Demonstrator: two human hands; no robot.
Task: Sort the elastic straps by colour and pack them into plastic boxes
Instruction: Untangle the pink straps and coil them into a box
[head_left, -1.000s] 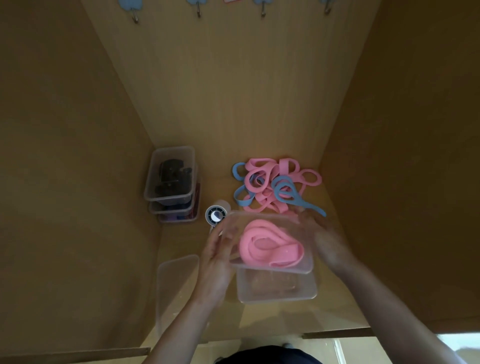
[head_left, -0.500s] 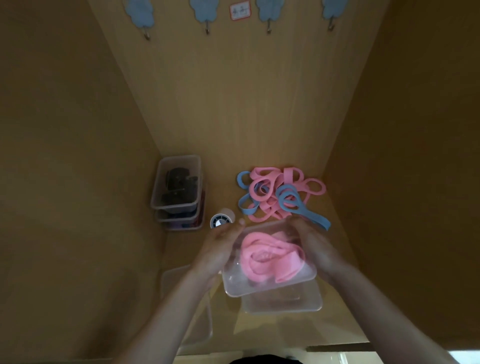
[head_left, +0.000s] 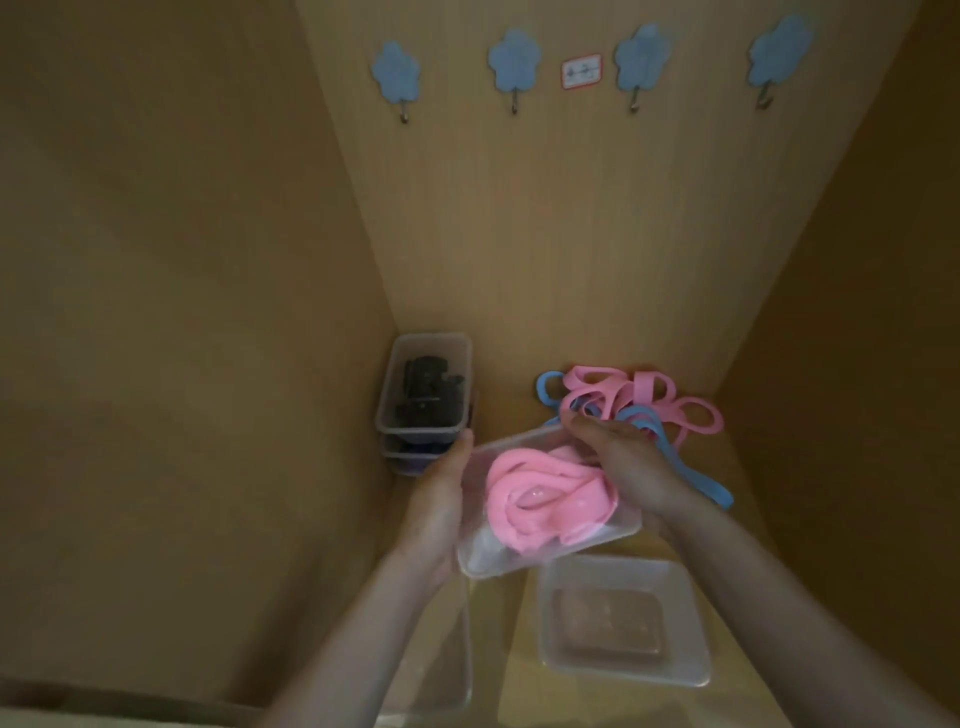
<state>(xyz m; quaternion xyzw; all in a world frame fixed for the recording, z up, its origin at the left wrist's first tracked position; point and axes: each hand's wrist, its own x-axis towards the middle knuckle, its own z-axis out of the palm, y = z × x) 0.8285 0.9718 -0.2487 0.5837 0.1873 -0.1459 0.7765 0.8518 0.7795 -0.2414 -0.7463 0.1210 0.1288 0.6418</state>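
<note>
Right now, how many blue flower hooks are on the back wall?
4, in a row high on the back wall: leftmost hook, second hook left of the label, third hook right of it, rightmost hook. None seems hidden.

Pink straps (head_left: 550, 501) in clear box (head_left: 621, 532), pink-and-blue strap pile (head_left: 649, 402), 4 blue hooks (head_left: 514, 65)
</note>
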